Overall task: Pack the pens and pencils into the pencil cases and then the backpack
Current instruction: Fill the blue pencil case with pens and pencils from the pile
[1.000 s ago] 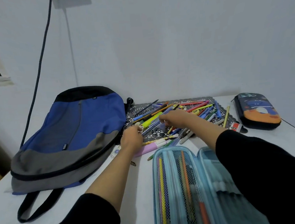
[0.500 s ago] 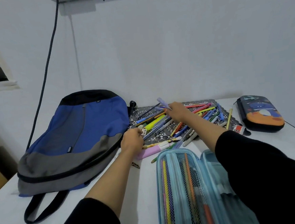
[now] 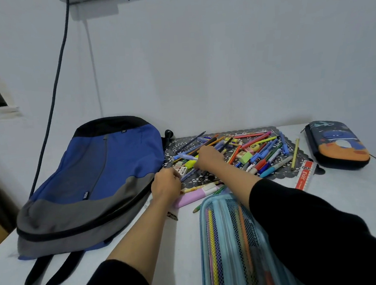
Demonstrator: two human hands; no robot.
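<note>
Half a second ago my right hand was lifted off the heap with a lilac pen poking up from its fingers. Now it has dropped low onto the left part of the pile, and no pen stands up from it. My left hand has stayed at the near left corner of the mat.

Closest to me, the soft pale-blue pencil case lies open on the white table. Its mesh pocket shows long yellow and orange sticks already inside. Just beyond it is a smooth lilac block. The pens and pencils, thin glossy plastic and wood in many colours, lie criss-crossed on a black lace-patterned mat. A white eraser sits among them. A red-and-white ruler rests at the mat's near right edge. The backpack, slack blue, grey and black fabric, lies flat on the left, touching the mat. Far right sits a rigid, rounded dark pencil case with an orange cartoon print, zipped closed.

Both my forearms are bare below black sleeves. My left hand is knuckles-up, its fingers curled with the tips at the near end of a violet pen. I cannot tell whether they pinch it. My right hand is palm-down with fingers bent into the pile, and whatever they close on is hidden.
</note>
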